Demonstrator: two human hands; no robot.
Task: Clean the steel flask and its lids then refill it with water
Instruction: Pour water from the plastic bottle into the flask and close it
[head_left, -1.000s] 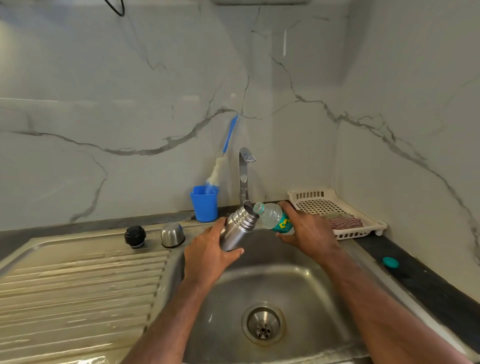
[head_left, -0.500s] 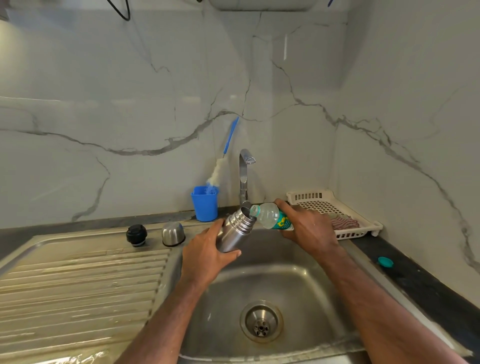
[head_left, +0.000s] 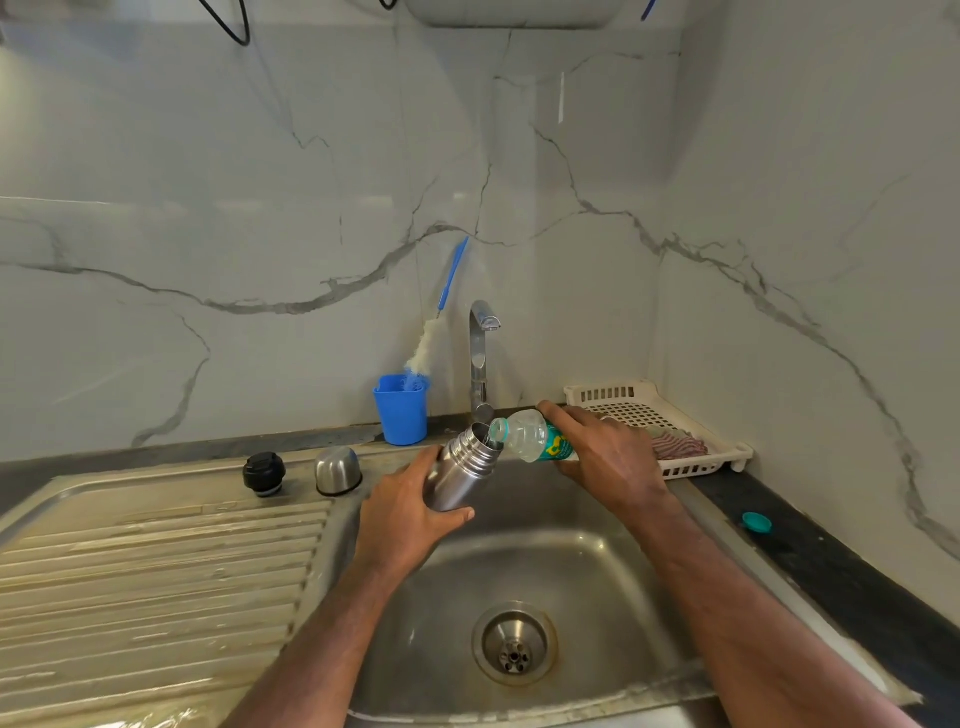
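Observation:
My left hand (head_left: 402, 512) grips the steel flask (head_left: 462, 470) around its lower body and holds it tilted over the sink basin, mouth up and to the right. My right hand (head_left: 605, 457) grips a clear plastic water bottle (head_left: 530, 439) with a teal label, tipped nearly level. The bottle's open neck touches the flask's mouth and water runs from it into the flask. The flask's black inner lid (head_left: 264, 473) and its steel cup lid (head_left: 337, 470) stand side by side on the drainboard to the left.
The steel sink (head_left: 613, 566) has a drain at its centre and a ribbed drainboard (head_left: 156, 577) on the left. Behind stand a tap (head_left: 480, 358), a blue cup (head_left: 401, 415) holding a bottle brush, and a white basket (head_left: 691, 452) with a striped cloth. A teal bottle cap (head_left: 757, 522) lies on the dark counter.
The bottle has tipped further toward level with its neck kept at the flask's mouth. Both hands stayed almost in place over the basin.

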